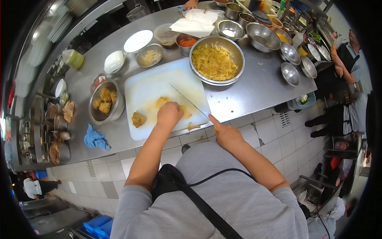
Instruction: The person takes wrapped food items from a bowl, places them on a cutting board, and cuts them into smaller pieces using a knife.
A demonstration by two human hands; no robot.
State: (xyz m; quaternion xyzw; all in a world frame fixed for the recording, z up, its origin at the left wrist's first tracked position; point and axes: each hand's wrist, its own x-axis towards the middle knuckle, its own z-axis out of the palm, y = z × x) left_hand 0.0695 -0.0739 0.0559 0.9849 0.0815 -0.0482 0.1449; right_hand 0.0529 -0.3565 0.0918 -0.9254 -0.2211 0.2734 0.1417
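Note:
On the white cutting board (145, 89), my left hand (170, 115) is closed over a yellowish vegetable (162, 102), with pieces showing on both sides of it. My right hand (227, 135) grips the handle of a knife (189, 100), its long blade pointing up and left across the board, to the right of my left hand. A whole yellowish-green lump (138, 119) sits at the board's lower left. A small scrap (193, 126) lies near the front edge. Behind the board's right corner, a steel bowl (240, 59) holds yellow shreds (214, 60).
A steel bowl (116, 115) of lumps and a blue cloth (95, 138) are left of the board. White dishes (138, 41), paper (195, 24) and several steel bowls (262, 38) line the back and right. People (348, 59) stand at the right; another person's hand (191, 4) shows at the far edge.

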